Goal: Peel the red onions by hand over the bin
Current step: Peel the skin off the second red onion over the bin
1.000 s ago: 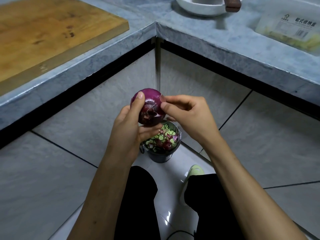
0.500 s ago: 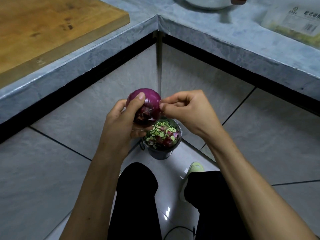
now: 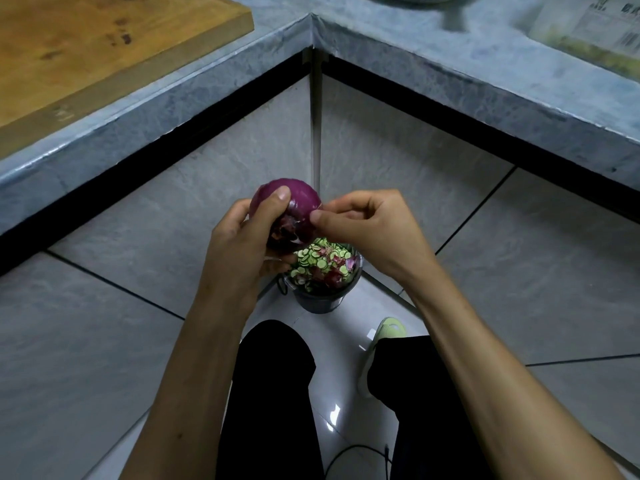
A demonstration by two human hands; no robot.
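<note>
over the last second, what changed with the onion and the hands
Little changed. The right hand closed its fingers from loosely extended to a tighter pinch at the onion's skin on its right side. The left hand still grips the onion over the bin, which stayed in place.

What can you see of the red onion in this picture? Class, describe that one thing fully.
The red onion is round, with glossy deep-purple skin finely lined on its upper dome. Its lower, near side looks torn and ragged, with loose dark flakes of skin. It is held in the air above the dark bin, which lies just below it in the picture. The left hand grips it, thumb over the top; the right hand pinches the skin at its right edge.
</note>
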